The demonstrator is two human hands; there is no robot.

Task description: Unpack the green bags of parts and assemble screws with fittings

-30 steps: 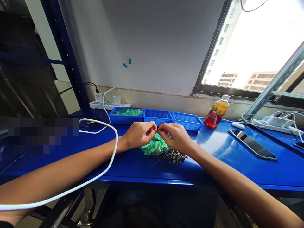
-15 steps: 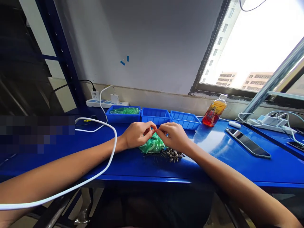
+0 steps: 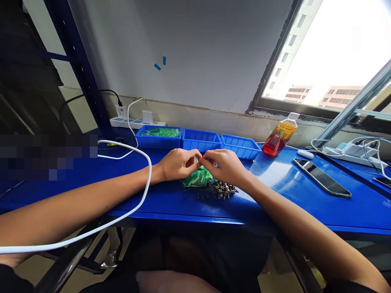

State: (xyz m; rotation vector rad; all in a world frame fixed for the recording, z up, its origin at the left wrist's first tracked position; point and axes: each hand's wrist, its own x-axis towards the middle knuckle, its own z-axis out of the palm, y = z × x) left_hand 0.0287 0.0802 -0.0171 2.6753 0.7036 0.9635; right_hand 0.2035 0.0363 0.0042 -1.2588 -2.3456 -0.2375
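Note:
My left hand [image 3: 179,164] and my right hand [image 3: 224,166] meet fingertip to fingertip above the blue table. Both are pinched; whatever lies between the fingers is too small to make out. Just below them is a green plastic bag [image 3: 198,178], partly covered by my hands. A pile of small metal screws [image 3: 222,189] lies against the bag's right side, under my right hand. Behind my hands stand three blue bins: the left bin [image 3: 159,141] holds green bags, while the middle bin [image 3: 201,145] and right bin [image 3: 241,151] show no contents.
A bottle of red drink [image 3: 279,136] stands at the back right, near a phone [image 3: 322,177] and a white oval object [image 3: 305,154]. A white cable [image 3: 148,179] loops across my left forearm. Power strips [image 3: 137,122] lie at the back left and far right.
The camera view has tilted down a little, so the table and bins appear higher. My hands stay pinched together over the green bag, with only a slight shift of the fingers.

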